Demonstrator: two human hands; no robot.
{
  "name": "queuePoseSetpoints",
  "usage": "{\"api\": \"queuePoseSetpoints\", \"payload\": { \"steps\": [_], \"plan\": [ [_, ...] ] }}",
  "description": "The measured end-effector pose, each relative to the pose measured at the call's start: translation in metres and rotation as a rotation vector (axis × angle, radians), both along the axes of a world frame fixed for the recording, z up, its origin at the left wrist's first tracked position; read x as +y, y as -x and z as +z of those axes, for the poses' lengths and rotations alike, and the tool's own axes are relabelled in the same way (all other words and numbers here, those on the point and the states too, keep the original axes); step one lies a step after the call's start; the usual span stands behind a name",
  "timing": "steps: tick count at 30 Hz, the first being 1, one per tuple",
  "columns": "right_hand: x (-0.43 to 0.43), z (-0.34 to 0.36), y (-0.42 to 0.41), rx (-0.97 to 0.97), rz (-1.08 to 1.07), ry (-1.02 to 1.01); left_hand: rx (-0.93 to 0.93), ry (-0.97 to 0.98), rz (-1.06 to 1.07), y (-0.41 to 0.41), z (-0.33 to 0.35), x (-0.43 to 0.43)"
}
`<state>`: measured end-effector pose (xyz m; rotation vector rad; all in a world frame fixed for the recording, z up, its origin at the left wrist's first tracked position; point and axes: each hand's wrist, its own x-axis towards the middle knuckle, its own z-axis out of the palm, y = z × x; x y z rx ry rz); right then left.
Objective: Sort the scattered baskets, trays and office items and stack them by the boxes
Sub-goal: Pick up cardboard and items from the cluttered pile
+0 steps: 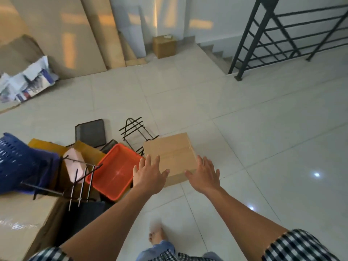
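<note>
Left hand (pixel 149 173), right hand (pixel 204 176) spread over cardboard box (pixel 169 152)

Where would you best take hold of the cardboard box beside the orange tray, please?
Clasp the cardboard box by its two opposite side faces, left hand and right hand, coming from above on the near side. It lies flat on the floor with no handles; the orange tray crowds its left face.
</note>
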<state>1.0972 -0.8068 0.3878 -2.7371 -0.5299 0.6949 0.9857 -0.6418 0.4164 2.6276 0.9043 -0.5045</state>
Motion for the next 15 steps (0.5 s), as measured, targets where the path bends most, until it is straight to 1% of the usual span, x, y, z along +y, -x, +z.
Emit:
{"api": "queuePoseSetpoints", "payload": {
  "steps": [8,15],
  "plan": [
    [0.042,-0.001,-0.073,0.012,-0.02,0.026,0.032,0.032,-0.017,-0.075,-0.006,0.043],
    [0.083,-0.012,-0.17,0.028,0.118,0.027,0.024,-0.003,0.109,-0.147,-0.019,0.075]
  ]
}}
